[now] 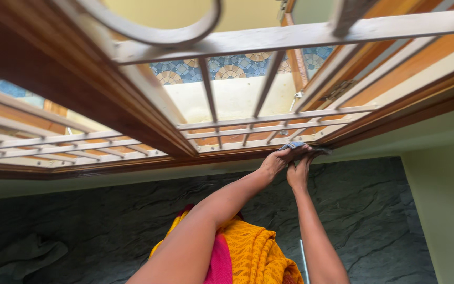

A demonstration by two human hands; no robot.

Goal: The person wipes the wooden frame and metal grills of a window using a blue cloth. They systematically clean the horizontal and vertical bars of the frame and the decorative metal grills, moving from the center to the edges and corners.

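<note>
Grey cloth (296, 146) is sitting bunched against the wooden bottom rail of the window frame (248, 151), right of the middle of the scene and just under the lowest bar of the pale metal grille (269, 129). Both arms are reaching up and away from the camera toward it. The left hand (275, 161) is pressing on the cloth with its fingers curled over the fabric, gripping it. The right hand (299, 171) is lying just beside the left, touching it, its fingers bent and closing on the lower edge of the same cloth. How tightly each hand is closing cannot be told, since the fingertips are hiding in the folds. Near the camera, an orange and pink garment (248, 252) is showing between the arms. Under everything a dark stone floor (374, 221) is spreading out, and at the near left a second grey cloth (19, 257) is lying crumpled on it. A pale green wall (447, 210) is standing at the right.
</note>
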